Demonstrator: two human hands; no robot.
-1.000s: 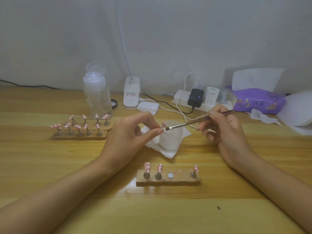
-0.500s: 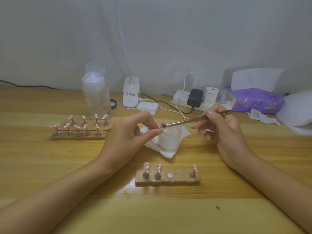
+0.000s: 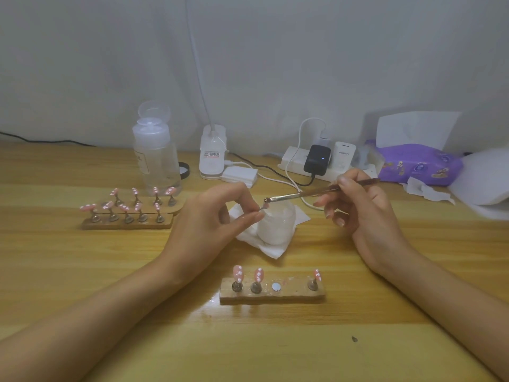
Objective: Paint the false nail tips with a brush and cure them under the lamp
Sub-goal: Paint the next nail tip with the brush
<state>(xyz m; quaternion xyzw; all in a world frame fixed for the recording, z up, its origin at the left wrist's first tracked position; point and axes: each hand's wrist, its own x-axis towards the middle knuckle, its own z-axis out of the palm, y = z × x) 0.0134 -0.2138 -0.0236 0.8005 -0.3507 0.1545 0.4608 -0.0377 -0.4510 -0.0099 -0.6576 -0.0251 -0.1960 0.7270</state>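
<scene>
My left hand [image 3: 212,219] pinches a small nail tip [image 3: 263,207] between thumb and forefinger, above a white jar [image 3: 276,226]. My right hand [image 3: 358,208] grips a thin brush [image 3: 316,192] whose bristle end touches that tip. In front of me a wooden holder [image 3: 271,295] carries three pink dotted nail tips [image 3: 238,272] on stands and one bare magnet spot. A second wooden holder [image 3: 126,223] at the left carries several pink tips. The lamp's white base [image 3: 212,155] stands at the back.
A clear liquid bottle [image 3: 155,153] stands behind the left holder. A white tissue [image 3: 275,249] lies under the jar. A power strip with chargers [image 3: 316,159], cables, a purple tissue pack [image 3: 418,164] and crumpled paper line the back right.
The brush tip has lifted slightly and shifted left along the pinched nail tip. Both hands stay in nearly the same place.
</scene>
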